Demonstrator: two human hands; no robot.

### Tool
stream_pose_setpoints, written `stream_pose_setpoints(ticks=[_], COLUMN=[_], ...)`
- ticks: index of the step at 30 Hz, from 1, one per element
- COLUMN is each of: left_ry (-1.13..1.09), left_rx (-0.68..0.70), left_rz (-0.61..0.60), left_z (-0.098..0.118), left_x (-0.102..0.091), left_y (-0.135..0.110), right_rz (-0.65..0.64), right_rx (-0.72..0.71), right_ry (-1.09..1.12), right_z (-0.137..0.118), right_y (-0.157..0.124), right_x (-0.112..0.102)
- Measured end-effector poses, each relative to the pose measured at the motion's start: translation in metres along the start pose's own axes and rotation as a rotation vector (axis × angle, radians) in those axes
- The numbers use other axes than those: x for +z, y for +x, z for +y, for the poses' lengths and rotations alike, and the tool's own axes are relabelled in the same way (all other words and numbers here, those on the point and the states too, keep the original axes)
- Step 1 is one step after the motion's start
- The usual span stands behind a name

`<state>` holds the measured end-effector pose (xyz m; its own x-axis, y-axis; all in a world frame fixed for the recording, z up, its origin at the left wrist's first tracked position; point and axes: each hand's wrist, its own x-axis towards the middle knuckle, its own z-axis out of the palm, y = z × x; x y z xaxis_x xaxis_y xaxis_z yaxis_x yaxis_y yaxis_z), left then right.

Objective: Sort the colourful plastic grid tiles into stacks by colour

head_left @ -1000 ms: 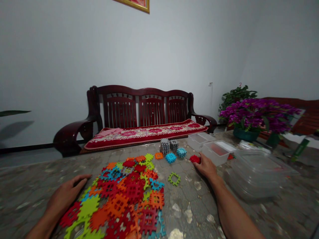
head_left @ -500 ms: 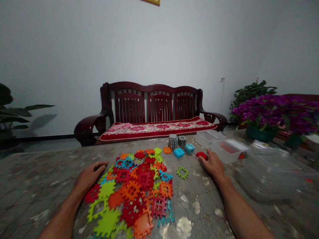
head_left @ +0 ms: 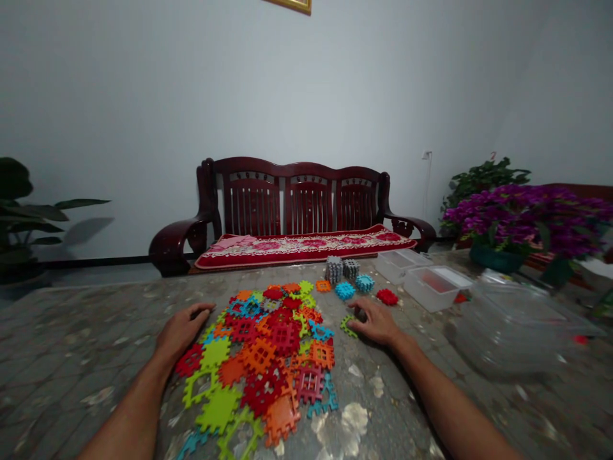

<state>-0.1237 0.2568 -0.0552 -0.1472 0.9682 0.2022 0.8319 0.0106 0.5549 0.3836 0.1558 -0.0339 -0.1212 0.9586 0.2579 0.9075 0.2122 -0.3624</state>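
My left hand (head_left: 182,330) rests at the left edge of a pile of interlocking plastic pieces (head_left: 261,354), fingers loosely apart and nothing in them. The pile mixes red, orange, lime green and blue notched squares, some solid, some with cut-out centres. My right hand (head_left: 376,321) is over a lime green square frame piece (head_left: 345,326) to the right of the pile. Its thumb and fingers are apart and hide part of the frame; I cannot tell whether they touch it. Beyond this hand lies a red stack (head_left: 387,296) of notched pieces.
Grey stacks (head_left: 334,269), blue stacks (head_left: 345,291) and a single orange piece (head_left: 323,286) stand toward the back. Clear plastic boxes (head_left: 433,291) and a larger clear container (head_left: 517,326) occupy the right side. Purple flowers (head_left: 522,211) are behind them; a wooden bench (head_left: 306,191) stands beyond the table.
My right hand has let go of the red pieces, which stay as a stack, and has moved left to the lime green frame. My left hand has barely moved beside the pile.
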Motion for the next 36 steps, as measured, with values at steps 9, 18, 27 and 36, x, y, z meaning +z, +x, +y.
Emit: stream_pose_setpoints(ticks=[9, 18, 27, 36], left_ry=[0.001, 0.040, 0.032, 0.008], left_rx=[-0.013, -0.027, -0.014, 0.001], left_rz=[0.002, -0.010, 0.026, 0.017], left_z=[0.003, 0.010, 0.009, 0.006], left_x=[-0.001, -0.005, -0.004, -0.003], left_y=[0.000, -0.002, -0.001, 0.000], right_rz=[0.019, 0.088, 0.119, 0.148], right_rx=[0.114, 0.299, 0.543, 0.358], right_ry=[-0.177, -0.292, -0.297, -0.170], right_z=[-0.005, -0.008, -0.010, -0.011], right_y=[0.005, 0.006, 0.010, -0.003], right_x=[0.006, 0.008, 0.004, 0.002])
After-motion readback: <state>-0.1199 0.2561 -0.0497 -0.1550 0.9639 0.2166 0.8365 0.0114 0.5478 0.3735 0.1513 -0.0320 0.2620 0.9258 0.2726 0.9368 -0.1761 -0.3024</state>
